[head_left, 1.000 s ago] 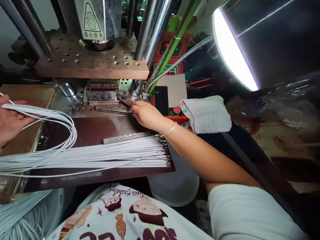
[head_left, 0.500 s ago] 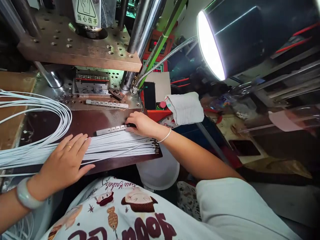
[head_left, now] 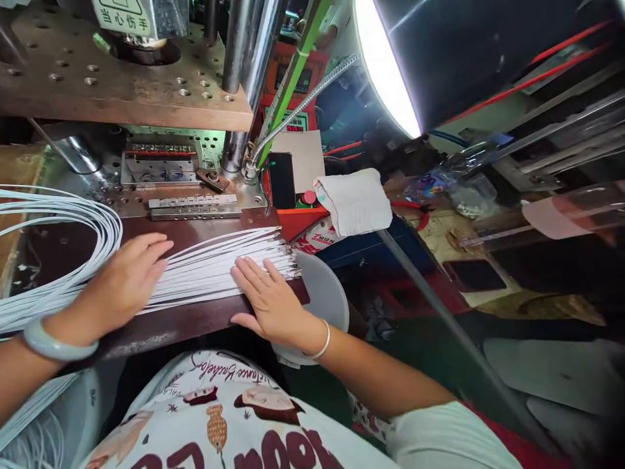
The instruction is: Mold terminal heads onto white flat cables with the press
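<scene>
fingers (head_left: 250, 272) of the right hand (head_left: 277, 308) lay straight and a little parted, thumb held wide, on the white wires (head_left: 195, 273) near their right ends. the left hand (head_left: 121, 281) lay over the wires farther left; whether it gripped any could not be told. the wires crossed the table (head_left: 193, 317), nearer than two metal strips (head_left: 195, 203).

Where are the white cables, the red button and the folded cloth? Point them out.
White cables (head_left: 202, 268): head view, on their straight, flat-lying stretch.
Red button (head_left: 308, 197): head view, on its cap.
Folded cloth (head_left: 354, 203): head view, middle of its visible face.
</scene>
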`<move>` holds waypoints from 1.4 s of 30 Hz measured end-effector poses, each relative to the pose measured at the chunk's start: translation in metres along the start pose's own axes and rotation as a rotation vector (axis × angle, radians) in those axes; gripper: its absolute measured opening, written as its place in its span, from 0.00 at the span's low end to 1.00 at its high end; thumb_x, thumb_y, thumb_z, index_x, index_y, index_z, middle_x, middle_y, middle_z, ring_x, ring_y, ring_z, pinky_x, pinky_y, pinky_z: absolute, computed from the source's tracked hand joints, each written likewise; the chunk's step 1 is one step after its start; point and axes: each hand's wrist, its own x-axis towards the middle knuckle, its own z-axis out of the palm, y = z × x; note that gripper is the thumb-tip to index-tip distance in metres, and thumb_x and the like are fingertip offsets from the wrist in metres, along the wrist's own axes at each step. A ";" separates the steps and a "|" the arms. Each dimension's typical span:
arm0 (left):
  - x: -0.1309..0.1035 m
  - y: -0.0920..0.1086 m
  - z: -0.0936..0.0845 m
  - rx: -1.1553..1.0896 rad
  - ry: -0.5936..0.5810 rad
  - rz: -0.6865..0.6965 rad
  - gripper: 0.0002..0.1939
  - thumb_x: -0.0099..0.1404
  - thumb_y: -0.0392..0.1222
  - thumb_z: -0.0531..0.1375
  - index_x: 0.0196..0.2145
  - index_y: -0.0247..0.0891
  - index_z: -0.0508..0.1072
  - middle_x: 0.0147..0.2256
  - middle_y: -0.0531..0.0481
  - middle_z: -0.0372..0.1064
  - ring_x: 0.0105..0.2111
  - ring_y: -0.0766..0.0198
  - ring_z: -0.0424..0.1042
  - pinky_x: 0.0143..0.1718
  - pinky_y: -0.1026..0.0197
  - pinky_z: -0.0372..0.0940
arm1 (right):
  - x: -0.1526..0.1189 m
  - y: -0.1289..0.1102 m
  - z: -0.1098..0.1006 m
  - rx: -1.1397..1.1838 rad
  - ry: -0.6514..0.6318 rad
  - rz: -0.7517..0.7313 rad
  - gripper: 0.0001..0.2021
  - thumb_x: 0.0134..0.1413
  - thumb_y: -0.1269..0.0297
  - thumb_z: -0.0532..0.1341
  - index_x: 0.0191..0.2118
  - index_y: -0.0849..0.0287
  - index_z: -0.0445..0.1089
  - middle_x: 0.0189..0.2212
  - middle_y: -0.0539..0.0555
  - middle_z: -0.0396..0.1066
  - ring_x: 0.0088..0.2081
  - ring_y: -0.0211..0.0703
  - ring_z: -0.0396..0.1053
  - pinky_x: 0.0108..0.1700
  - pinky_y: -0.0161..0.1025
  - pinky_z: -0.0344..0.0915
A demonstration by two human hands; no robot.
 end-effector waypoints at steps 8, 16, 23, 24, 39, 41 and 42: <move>0.077 -0.019 -0.004 0.314 -0.336 -0.060 0.19 0.71 0.41 0.50 0.51 0.35 0.75 0.49 0.38 0.72 0.51 0.44 0.72 0.52 0.45 0.70 | 0.014 0.023 0.000 0.119 0.298 0.132 0.33 0.71 0.47 0.54 0.70 0.68 0.59 0.69 0.71 0.62 0.73 0.60 0.55 0.72 0.61 0.52; 0.074 -0.015 -0.019 0.281 -0.332 -0.189 0.26 0.76 0.51 0.47 0.60 0.30 0.68 0.58 0.35 0.63 0.52 0.42 0.72 0.52 0.45 0.68 | 0.004 0.018 0.002 0.215 0.523 0.270 0.29 0.68 0.53 0.58 0.69 0.60 0.61 0.63 0.69 0.69 0.68 0.62 0.63 0.69 0.63 0.57; 0.052 0.011 -0.028 0.094 -0.468 -0.273 0.27 0.72 0.61 0.48 0.51 0.37 0.74 0.49 0.41 0.72 0.44 0.46 0.74 0.45 0.50 0.66 | 0.004 0.018 -0.001 0.248 0.540 0.295 0.27 0.67 0.54 0.59 0.66 0.59 0.64 0.61 0.67 0.71 0.67 0.61 0.64 0.68 0.61 0.59; 0.050 0.013 -0.028 0.066 -0.522 -0.275 0.28 0.69 0.62 0.52 0.52 0.38 0.73 0.49 0.41 0.72 0.42 0.47 0.74 0.43 0.51 0.65 | 0.004 0.018 -0.002 0.248 0.545 0.296 0.27 0.67 0.54 0.59 0.66 0.59 0.64 0.61 0.67 0.71 0.67 0.61 0.65 0.67 0.61 0.59; 0.124 0.016 -0.038 -0.864 -1.007 -0.438 0.22 0.55 0.58 0.69 0.23 0.36 0.70 0.22 0.51 0.67 0.24 0.67 0.63 0.28 0.65 0.60 | 0.003 0.016 -0.003 0.211 0.651 0.259 0.27 0.66 0.57 0.62 0.67 0.60 0.62 0.59 0.67 0.73 0.64 0.60 0.68 0.65 0.60 0.63; 0.132 0.024 -0.026 -0.843 -0.995 -0.494 0.24 0.51 0.59 0.71 0.21 0.37 0.69 0.21 0.49 0.69 0.22 0.66 0.64 0.26 0.63 0.61 | 0.003 0.016 -0.003 0.220 0.628 0.277 0.26 0.66 0.57 0.61 0.66 0.59 0.63 0.59 0.66 0.73 0.64 0.60 0.68 0.66 0.60 0.63; 0.135 0.025 -0.021 -0.846 -1.002 -0.541 0.25 0.49 0.60 0.72 0.21 0.37 0.69 0.21 0.47 0.70 0.22 0.65 0.66 0.26 0.63 0.62 | 0.003 0.016 -0.003 0.228 0.615 0.287 0.26 0.66 0.56 0.61 0.66 0.59 0.64 0.59 0.66 0.73 0.64 0.60 0.68 0.66 0.60 0.63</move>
